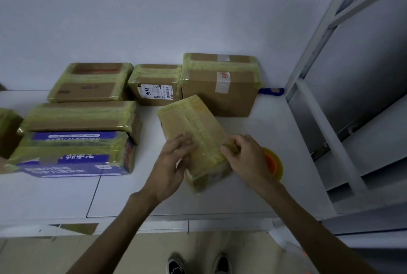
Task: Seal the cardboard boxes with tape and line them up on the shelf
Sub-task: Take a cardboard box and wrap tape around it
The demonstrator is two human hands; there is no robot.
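Hands meet on the small box (193, 119) at the centre of the frame. It lies skewed on the white shelf (264, 132), its far end pointing to the upper left and its near end apparently raised a little off the surface. The left hand (174, 163) lies on the near left of its top face, fingers nearly straight and spread, the grip apart; I judge it is there to pin the box and press the tape flat. The right hand (244, 157) is at the box's near right edge with fingers curled in, the grip clamped on that edge or on the tape there; motion blur keeps me from telling which. Just right of it, partly hidden by the wrist, sits the tape roll (273, 163) with its orange core, probably within reach for another strip. The small box looks almost wholly wrapped: glossy yellowish tape runs in overlapping bands along its top and round its ends, with bare brown card showing only low on the near side. Sealed boxes line the wall above it: a flat box (90, 82) at upper left, a labelled box (154, 85) in the middle and a large box (220, 84) to the right. A blue-printed box (72, 154) sits at the left.
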